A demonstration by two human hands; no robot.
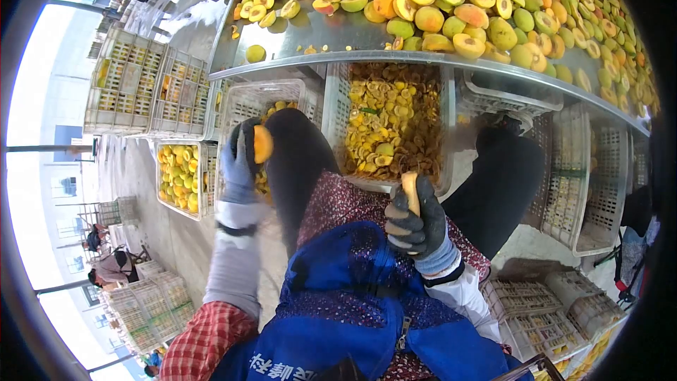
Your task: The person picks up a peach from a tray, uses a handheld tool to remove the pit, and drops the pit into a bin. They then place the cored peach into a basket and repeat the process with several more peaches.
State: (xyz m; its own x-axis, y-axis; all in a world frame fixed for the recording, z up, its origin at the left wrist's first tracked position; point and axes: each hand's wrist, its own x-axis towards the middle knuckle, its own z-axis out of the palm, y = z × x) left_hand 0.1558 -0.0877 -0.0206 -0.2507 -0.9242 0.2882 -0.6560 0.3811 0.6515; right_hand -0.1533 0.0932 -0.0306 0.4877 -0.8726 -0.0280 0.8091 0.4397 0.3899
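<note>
My left hand (240, 159), in a dark-palmed work glove, is closed around an orange-yellow peach (263, 144) near my left knee, slightly blurred. In front of my lap, my right hand (415, 222), gloved in grey and black, grips a tool with a pale wooden handle (410, 193); its working end is hidden. Between my knees stands a plastic crate (338, 109) filled with yellow fruit scraps and brown pits (384, 123). Above it, a metal table (296, 35) carries a large heap of whole and halved peaches (486, 10).
Another crate (264, 90) sits under the table at left. Beyond it are stacked crates (134, 85) and a crate of yellow peaches (182, 180). More crates (589, 176) stand at right. Other people (116, 268) are in the background at left.
</note>
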